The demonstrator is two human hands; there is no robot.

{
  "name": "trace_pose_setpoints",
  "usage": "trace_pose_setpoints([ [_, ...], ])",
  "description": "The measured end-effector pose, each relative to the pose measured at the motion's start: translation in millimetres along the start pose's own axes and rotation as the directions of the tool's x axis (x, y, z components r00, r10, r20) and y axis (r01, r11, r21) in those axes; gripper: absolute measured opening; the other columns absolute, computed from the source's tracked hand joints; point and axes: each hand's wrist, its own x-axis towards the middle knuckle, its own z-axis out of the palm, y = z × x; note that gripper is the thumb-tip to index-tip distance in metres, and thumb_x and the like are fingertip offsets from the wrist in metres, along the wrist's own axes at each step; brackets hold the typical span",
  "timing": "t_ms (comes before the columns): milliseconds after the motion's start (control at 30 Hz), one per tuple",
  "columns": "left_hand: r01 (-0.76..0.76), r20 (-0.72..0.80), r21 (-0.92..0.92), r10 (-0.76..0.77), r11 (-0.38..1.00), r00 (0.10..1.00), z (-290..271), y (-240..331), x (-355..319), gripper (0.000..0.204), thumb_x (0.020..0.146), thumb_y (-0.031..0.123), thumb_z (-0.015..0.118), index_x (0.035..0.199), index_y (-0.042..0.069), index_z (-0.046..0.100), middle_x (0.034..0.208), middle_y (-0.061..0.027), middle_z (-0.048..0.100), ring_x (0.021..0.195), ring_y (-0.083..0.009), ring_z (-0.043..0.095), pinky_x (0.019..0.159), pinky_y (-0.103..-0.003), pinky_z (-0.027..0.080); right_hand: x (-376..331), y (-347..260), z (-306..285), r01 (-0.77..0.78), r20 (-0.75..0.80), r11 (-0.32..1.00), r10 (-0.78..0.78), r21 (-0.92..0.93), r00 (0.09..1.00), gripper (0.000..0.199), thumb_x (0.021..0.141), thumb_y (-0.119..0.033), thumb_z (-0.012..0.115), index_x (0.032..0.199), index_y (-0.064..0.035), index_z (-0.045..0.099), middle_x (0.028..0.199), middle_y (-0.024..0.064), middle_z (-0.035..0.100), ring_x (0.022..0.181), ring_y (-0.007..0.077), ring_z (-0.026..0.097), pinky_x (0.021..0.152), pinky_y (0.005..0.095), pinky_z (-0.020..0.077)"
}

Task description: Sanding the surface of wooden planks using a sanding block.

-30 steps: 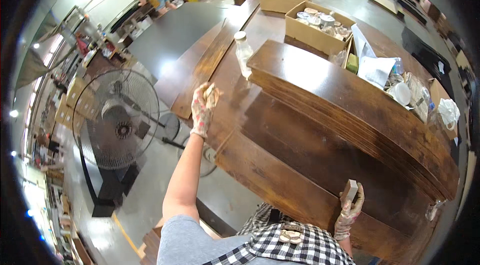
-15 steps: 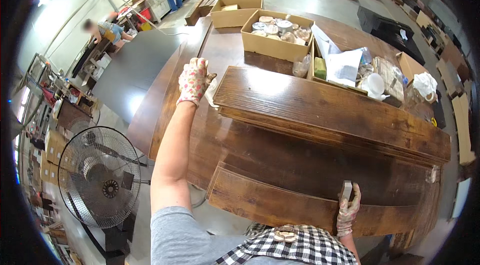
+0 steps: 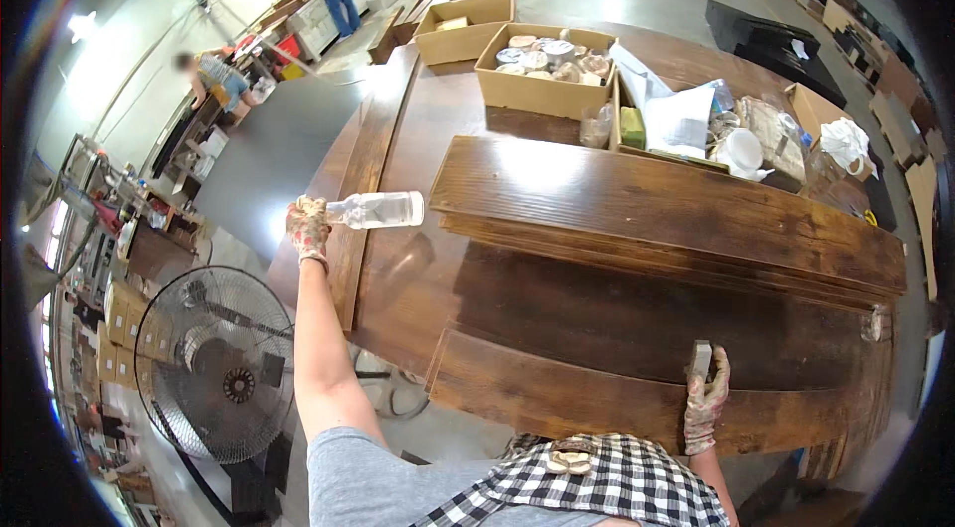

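Observation:
My left hand (image 3: 309, 226), in a flower-patterned glove, is closed round the neck of a clear glass bottle (image 3: 383, 210). The bottle lies level in the air, its base pointing right toward a stack of brown wood-grain boards (image 3: 647, 209). My gloved right hand (image 3: 705, 403) grips a small grey rectangular block (image 3: 700, 360) between thumb and fingers. That hand is over a single wood-grain board (image 3: 567, 393) along the table's near edge, close to my checked apron.
Behind the stack stand a carton of tape rolls (image 3: 542, 94), another open carton (image 3: 463, 40) and a box with papers and plastic bags (image 3: 676, 119). A long narrow board (image 3: 373, 179) lies at left. A floor fan (image 3: 214, 368) stands lower left. People work far left.
My left hand has swung left and toward me, and the bottle now shows plainly, stretched out sideways. My right hand with the grey block has shifted slightly right and up in view.

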Motion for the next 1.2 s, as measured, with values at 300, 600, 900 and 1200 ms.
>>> trace_pose_setpoints([
  [300,0.418,-0.041,-0.574,-0.535,0.704,0.844,-49,-71,-52,0.020,0.089,0.026,0.071,0.084,0.008,0.064,0.071,-0.0045,0.063,0.044,-0.0139,0.049,0.039,-0.028,0.036,4,-5,2,-0.143,0.074,0.981,0.134,0.131,0.988,0.074,0.096,-0.038,0.066,0.150,0.0027,0.036,0.148,0.0151,0.044,0.122,0.0235,0.055,0.100,0.0357,0.0501],
  [600,-0.283,-0.036,0.138,0.290,0.949,0.956,-26,38,-56,0.028,0.088,0.015,0.075,0.109,0.002,0.061,0.090,-0.0068,0.069,0.079,-0.0173,0.066,0.074,-0.031,0.054,5,5,1,-0.075,0.034,0.995,0.073,0.067,0.997,0.072,0.093,-0.036,0.069,0.148,0.0019,0.042,0.145,0.0168,0.050,0.132,0.0290,0.050,0.109,0.0390,0.0429],
  [900,-0.568,0.135,0.295,0.555,0.768,0.821,11,97,-79,0.033,0.088,0.011,0.076,0.118,0.005,0.063,0.113,-0.0135,0.064,0.101,-0.0291,0.065,0.090,-0.039,0.052,6,-12,6,-0.062,0.076,0.919,0.035,0.389,0.997,0.074,0.091,-0.034,0.074,0.148,0.0003,0.040,0.140,0.0134,0.053,0.121,0.0238,0.058,0.096,0.0342,0.0525],
  [1200,-0.263,0.268,-0.719,0.607,0.643,0.749,73,214,-276,0.032,0.104,0.007,0.051,0.135,-0.001,0.049,0.132,-0.0170,0.060,0.121,-0.0251,0.060,0.104,-0.034,0.049,17,-10,-36,-0.127,0.093,0.895,0.096,0.428,0.991,0.062,0.094,-0.020,0.068,0.147,-0.0033,0.042,0.145,0.0162,0.050,0.132,0.0274,0.051,0.110,0.0390,0.0454],
])
